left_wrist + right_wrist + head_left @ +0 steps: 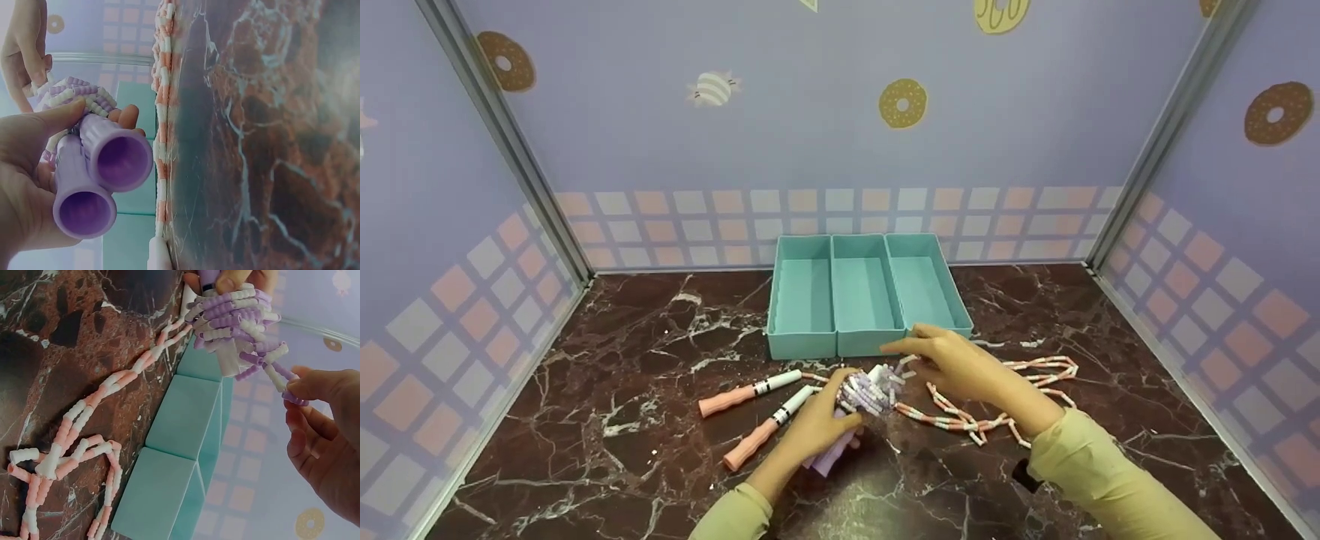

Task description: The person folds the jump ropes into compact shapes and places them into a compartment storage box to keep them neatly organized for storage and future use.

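My left hand (819, 421) grips a purple-and-white beaded jump rope by its two purple handles (121, 160), held side by side with their hollow ends toward the left wrist camera. The rope's beaded cord (236, 315) is wound in a bundle around the handles' white ends. With thumb and fingers my right hand (332, 422) pinches a short loop of this cord that sticks out from the bundle. On the table a pink-and-white beaded jump rope (952, 424) lies in loose loops to the right, its two handles (750, 393) lying to the left.
Behind the hands, a teal three-compartment organizer (802, 346) stands against the patterned back wall (840, 150). The dark marbled tabletop (607, 450) carries small white specks. Side walls enclose it left and right.
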`<state>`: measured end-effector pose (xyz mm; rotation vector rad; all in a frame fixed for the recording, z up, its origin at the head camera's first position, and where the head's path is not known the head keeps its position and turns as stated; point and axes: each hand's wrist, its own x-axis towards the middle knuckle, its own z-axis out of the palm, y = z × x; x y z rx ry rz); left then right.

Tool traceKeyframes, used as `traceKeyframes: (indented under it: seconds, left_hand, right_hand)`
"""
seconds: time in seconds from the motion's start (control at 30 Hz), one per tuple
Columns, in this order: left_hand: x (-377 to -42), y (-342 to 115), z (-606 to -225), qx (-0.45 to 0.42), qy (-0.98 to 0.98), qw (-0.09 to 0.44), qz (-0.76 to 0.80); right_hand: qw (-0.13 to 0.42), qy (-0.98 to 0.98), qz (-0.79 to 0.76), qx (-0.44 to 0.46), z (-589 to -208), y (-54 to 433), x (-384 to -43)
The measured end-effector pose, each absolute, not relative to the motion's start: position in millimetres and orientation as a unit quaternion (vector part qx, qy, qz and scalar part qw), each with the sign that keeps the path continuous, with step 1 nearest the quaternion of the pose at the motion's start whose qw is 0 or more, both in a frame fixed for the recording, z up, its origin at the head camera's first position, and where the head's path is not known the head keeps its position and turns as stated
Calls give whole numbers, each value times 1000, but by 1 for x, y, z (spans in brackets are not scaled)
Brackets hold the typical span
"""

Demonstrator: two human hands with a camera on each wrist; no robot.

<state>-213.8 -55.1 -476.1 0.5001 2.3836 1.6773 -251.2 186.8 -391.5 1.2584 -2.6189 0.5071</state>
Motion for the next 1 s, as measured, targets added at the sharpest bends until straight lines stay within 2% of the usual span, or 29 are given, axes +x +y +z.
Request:
traceKeyframes:
  seconds: [0.47, 1.0]
  left_hand:
    - [-222, -55, -474, 151, 730, 109, 658]
    - [-242, -61, -459, 113, 680, 97, 718]
  right_hand:
    - [157, -881, 218, 390, -383, 190, -255]
    - [244, -892, 273, 267, -402, 206, -284]
